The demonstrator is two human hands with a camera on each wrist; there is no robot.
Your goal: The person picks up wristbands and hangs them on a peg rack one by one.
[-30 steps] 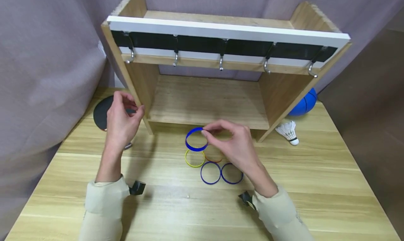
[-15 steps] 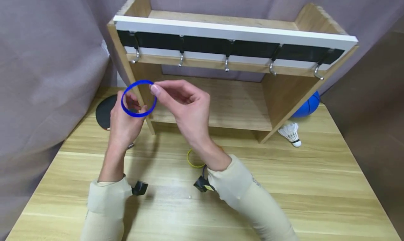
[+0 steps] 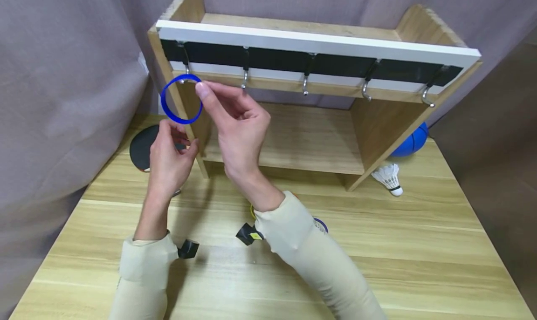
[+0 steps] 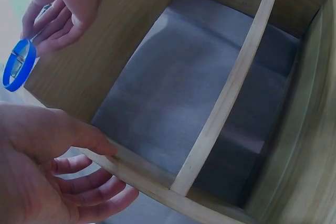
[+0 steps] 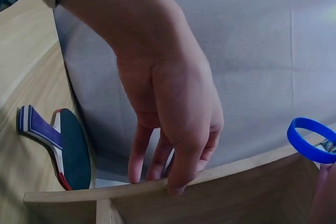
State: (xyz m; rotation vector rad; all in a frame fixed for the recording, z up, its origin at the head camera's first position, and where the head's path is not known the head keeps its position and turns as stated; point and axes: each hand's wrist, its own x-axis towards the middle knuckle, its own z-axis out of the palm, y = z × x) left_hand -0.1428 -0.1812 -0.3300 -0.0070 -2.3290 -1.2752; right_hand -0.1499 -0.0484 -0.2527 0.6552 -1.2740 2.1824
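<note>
In the head view, my right hand [image 3: 241, 129] pinches a thin blue ring [image 3: 183, 121] by its right edge, between thumb and fingertips. The ring overlaps the tip of the leftmost metal hook [image 3: 187, 69] on the wooden rack [image 3: 310, 133]. My left hand [image 3: 168, 154] holds the front edge of the rack's left side panel [image 3: 202, 164]. The left wrist view shows the thumb on one side of that panel edge [image 4: 144, 179] and the fingers on the other. There the blue ring [image 4: 32, 64] hangs upright from the right hand [image 4: 68, 3].
Several more hooks [image 3: 305, 85] line the rack's front rail. On the table [image 3: 419, 245], a yellow ring [image 3: 252, 211] and a dark blue ring [image 3: 321, 224] show partly behind the right arm. A table tennis paddle [image 3: 140, 147] lies left; a shuttlecock [image 3: 389, 179] and blue ball [image 3: 413, 142] lie right.
My right hand has carried the blue ring up and left from above the tabletop rings to the leftmost hook. The left hand keeps its hold on the side panel.
</note>
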